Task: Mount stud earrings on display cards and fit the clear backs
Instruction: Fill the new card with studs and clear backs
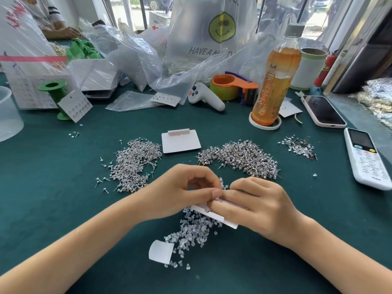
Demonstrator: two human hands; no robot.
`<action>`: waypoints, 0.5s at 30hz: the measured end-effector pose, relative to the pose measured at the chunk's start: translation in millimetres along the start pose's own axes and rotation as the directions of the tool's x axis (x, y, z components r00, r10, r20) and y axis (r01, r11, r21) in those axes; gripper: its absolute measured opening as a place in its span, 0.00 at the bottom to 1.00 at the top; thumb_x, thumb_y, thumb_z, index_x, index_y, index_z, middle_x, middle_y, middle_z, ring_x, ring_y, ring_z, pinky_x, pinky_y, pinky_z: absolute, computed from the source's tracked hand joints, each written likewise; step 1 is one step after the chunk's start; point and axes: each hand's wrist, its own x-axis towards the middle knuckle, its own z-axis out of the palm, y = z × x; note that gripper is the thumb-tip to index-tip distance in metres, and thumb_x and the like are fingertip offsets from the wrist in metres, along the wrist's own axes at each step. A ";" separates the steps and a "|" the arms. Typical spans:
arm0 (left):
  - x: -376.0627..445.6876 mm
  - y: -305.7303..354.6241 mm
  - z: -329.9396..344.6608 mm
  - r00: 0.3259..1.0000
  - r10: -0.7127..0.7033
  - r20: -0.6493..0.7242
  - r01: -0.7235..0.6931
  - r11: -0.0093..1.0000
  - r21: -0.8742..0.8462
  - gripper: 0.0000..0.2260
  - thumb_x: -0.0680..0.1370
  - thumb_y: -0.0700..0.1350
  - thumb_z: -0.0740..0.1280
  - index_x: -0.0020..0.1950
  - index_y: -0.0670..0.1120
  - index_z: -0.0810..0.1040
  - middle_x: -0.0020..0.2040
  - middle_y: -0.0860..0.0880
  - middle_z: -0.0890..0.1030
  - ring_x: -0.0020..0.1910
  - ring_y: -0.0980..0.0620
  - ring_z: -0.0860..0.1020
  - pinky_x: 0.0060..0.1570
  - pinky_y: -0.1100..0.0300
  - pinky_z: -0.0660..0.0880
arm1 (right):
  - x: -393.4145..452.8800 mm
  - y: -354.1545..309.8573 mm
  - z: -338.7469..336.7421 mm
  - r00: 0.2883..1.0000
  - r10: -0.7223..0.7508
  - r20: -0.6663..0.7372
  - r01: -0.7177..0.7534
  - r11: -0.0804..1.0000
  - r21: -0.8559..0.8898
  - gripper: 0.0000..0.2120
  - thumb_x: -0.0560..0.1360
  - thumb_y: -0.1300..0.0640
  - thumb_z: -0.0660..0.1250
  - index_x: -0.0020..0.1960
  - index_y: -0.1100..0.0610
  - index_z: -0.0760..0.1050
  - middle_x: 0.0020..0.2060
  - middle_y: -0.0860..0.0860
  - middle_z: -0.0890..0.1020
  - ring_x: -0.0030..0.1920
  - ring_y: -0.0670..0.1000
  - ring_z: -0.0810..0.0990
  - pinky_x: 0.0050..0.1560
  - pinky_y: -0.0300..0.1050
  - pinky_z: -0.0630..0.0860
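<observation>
Two hands meet at bench centre: the left hand (186, 187) pinches at the upper edge of a white display card (214, 213), the right hand (254, 206) grips that card from 3 o'clock. Clear backs (191, 232) lie heaped at 6 o'clock of the card. Stud earring piles sit at 10 o'clock (133, 162) and 1 o'clock (241, 158). A blank card (180, 143) rests at 12 o'clock

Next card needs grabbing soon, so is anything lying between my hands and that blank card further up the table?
Nothing visible blocks it. Bare green cloth runs from both hands to the blank card; the stud piles flank that gap.
</observation>
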 end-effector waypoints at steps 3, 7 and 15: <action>0.0 0.8 0.8 1.000 -0.001 -0.004 0.001 1.000 0.000 0.02 0.77 0.38 0.68 0.46 0.41 0.79 0.37 0.51 0.81 0.35 0.58 0.78 0.38 0.69 0.73 | 0.0 0.1 -0.6 1.000 0.003 -0.004 -0.003 1.000 0.001 0.04 0.73 0.63 0.73 0.41 0.56 0.83 0.31 0.50 0.79 0.32 0.52 0.77 0.33 0.42 0.75; 0.0 1.6 1.8 1.000 -0.013 -0.001 0.013 1.000 -0.021 0.02 0.76 0.38 0.68 0.46 0.40 0.79 0.37 0.50 0.80 0.35 0.58 0.78 0.38 0.68 0.74 | 0.0 -0.7 -0.3 1.000 0.008 -0.006 -0.008 1.000 -0.007 0.04 0.73 0.63 0.72 0.41 0.56 0.83 0.30 0.49 0.79 0.32 0.52 0.77 0.33 0.42 0.75; -0.9 3.5 0.5 0.999 -0.032 0.010 0.031 0.999 0.041 0.03 0.76 0.38 0.68 0.45 0.46 0.80 0.38 0.53 0.81 0.36 0.59 0.78 0.39 0.67 0.74 | 0.3 -2.2 -0.9 1.000 0.018 -0.013 -0.018 1.000 -0.005 0.04 0.74 0.61 0.72 0.41 0.55 0.83 0.30 0.49 0.79 0.31 0.52 0.77 0.33 0.42 0.75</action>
